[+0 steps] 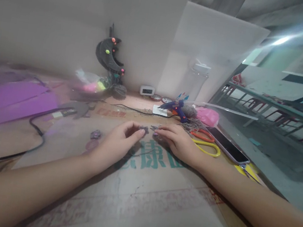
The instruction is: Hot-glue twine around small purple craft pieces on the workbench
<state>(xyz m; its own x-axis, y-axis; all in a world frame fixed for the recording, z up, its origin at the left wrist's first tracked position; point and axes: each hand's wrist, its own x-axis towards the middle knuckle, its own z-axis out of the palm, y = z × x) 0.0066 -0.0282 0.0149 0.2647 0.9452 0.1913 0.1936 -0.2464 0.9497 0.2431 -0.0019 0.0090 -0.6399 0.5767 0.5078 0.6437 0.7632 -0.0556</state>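
My left hand [124, 140] is closed, with thumb and forefinger pinching a small grey-purple yarn piece [145, 129]. Just across from it, my right hand [174, 141] is closed too, its fingertips pressed together. Dark thin points [153, 128] stick out at those fingertips; what they belong to is hidden by the fingers. A thin strand curves over the cardboard [134, 190] below both hands. To the left of my left hand lies a similar small flower-like piece [95, 134]. Yellow-handled scissors [207, 148] lie against my right wrist.
Behind my hands are a blue glue gun [176, 107], a small clock [147, 90], a clear bottle [198, 78] and a pink bundle [208, 116]. A phone [230, 146] and orange handles [204, 135] lie right. A black cable [40, 135] runs left, near a dark crescent ornament [107, 54].
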